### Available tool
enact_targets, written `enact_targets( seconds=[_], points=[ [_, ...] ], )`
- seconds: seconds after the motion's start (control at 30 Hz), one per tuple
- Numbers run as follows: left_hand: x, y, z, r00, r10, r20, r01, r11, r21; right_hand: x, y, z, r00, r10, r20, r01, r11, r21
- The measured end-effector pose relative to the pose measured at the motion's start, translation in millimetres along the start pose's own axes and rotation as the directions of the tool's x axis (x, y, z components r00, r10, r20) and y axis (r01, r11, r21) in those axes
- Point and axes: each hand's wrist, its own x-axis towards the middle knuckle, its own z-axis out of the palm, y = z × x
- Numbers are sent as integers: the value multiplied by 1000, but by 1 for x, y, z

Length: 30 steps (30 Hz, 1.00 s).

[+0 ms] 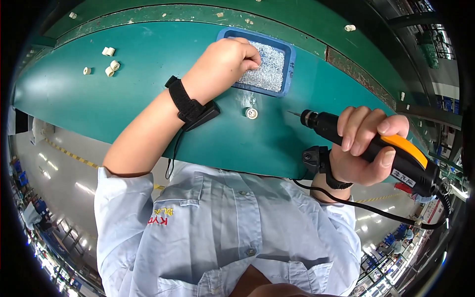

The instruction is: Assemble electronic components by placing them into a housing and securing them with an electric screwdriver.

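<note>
My left hand (225,62) reaches into a blue tray (289,52) filled with small silver screws (269,69), its fingers pinched together among them. A black wrist strap (185,101) with a cord sits on that forearm. My right hand (363,146) grips a black and orange electric screwdriver (396,156), held level with its bit (295,114) pointing left above the green bench. A small white round part (252,113) lies on the bench just below the tray, left of the bit.
The green bench top (123,99) bears several small white cylindrical parts (110,62) at its far left. A raised green rail (208,15) runs behind the tray. The screwdriver's black cable (376,210) hangs under my right wrist.
</note>
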Motion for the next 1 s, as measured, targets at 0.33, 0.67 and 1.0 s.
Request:
enact_targets(
  seconds=[0.33,0.67,1.0],
  points=[
    [-13,22,0,981,-195,-24,164,879,-448,12,-13,12,989,-27,147,22,999,38],
    [-74,60,-5,904,-397,159,391,613,-687,8,-21,31,971,25,239,-46,996,82],
    [-94,64,5,988,-122,-94,90,951,-296,0,-16,48,966,19,259,-55,989,135]
  ],
)
